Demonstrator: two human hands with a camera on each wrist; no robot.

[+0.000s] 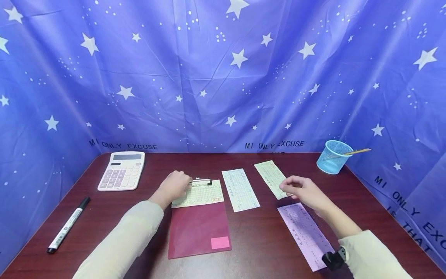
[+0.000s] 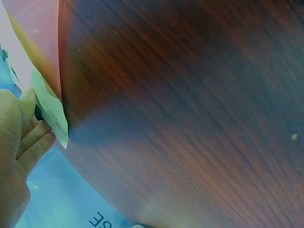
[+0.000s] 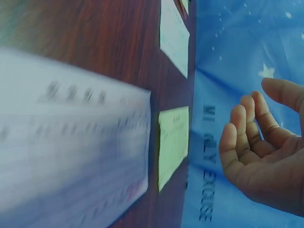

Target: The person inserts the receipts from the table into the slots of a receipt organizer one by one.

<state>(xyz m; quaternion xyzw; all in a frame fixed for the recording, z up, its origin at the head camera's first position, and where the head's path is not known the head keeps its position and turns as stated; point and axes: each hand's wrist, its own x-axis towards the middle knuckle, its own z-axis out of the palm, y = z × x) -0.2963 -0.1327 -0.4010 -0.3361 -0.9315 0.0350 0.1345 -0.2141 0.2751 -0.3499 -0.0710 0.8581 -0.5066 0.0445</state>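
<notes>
A maroon clipboard [image 1: 198, 228] lies flat, with a yellow-green printed slip [image 1: 205, 193] across its top under the metal clip [image 1: 203, 181]. My left hand [image 1: 175, 185] grips the left end of that clip. In the left wrist view its thumb [image 2: 27, 102] presses beside the clip's black corner [image 2: 38, 113], close to the slip's edge. My right hand [image 1: 303, 190] hovers by the near end of another yellow-green slip [image 1: 270, 176]. The right wrist view shows its fingers [image 3: 241, 126] loosely curled, with nothing between them. Below it lies a purple slip [image 1: 304, 234].
A pale blue-green slip [image 1: 240, 190] lies right of the clipboard. On the left are a calculator [image 1: 122, 170] and a black-and-white marker [image 1: 68, 225]. A blue mesh pen cup [image 1: 331, 159] with a pencil [image 1: 359, 151] stands at the back right. Starry blue curtains [image 1: 209, 77] border the table.
</notes>
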